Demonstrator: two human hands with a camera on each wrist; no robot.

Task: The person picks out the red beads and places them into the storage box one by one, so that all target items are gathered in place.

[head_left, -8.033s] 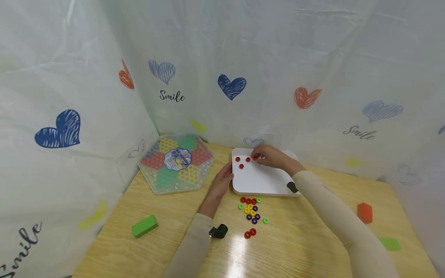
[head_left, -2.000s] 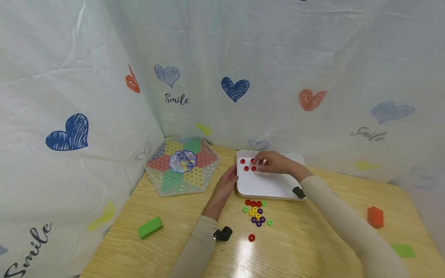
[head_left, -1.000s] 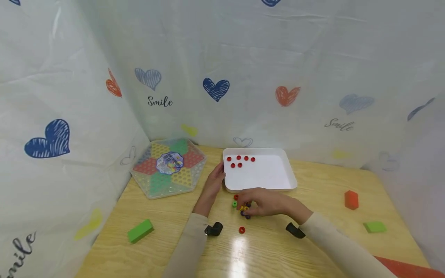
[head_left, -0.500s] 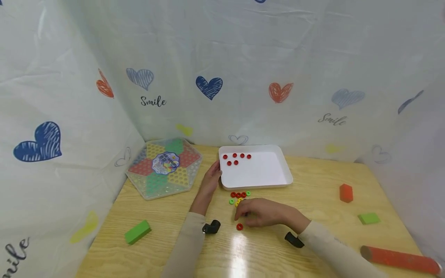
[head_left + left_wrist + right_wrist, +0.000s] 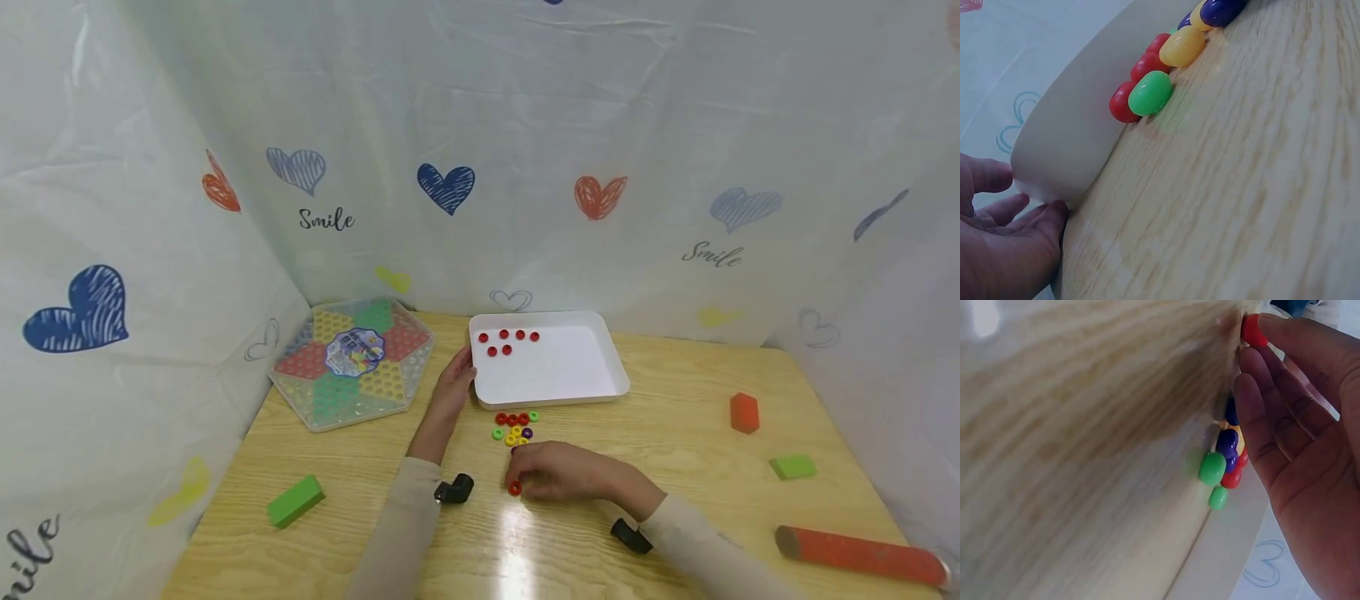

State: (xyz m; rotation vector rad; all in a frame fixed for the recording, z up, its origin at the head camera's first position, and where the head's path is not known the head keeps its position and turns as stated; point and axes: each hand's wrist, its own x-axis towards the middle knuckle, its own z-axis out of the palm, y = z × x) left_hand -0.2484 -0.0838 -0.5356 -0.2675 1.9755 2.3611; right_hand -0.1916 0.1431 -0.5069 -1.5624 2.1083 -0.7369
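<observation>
My left hand (image 5: 452, 386) holds the left side of a shallow white tray (image 5: 551, 379); in the left wrist view its thumb and fingertips are at the tray's corner. Inside the tray, several small red ring beads (image 5: 521, 335) lie in two rows at the back left. In front of it my right hand (image 5: 566, 472) pinches a lone red ring bead (image 5: 515, 488) down at the table, thumb on one side, fingers on the other. Between tray and right hand sits a cluster of red, green (image 5: 497, 434), yellow (image 5: 511, 440) and purple beads (image 5: 527, 433), partly covered by the hand.
A hexagonal Chinese checkers board (image 5: 352, 362) lies at the back left. A green block (image 5: 296, 501) is at the front left. On the right are a red block (image 5: 745, 412), a flat green block (image 5: 792, 467) and a red cylinder (image 5: 862, 554). A curtain hangs behind.
Red beads have gone from the table's front into the tray, where more now lie. My right hand has left the tray, passed over the cluster and come to the lone red bead. The left hand stays.
</observation>
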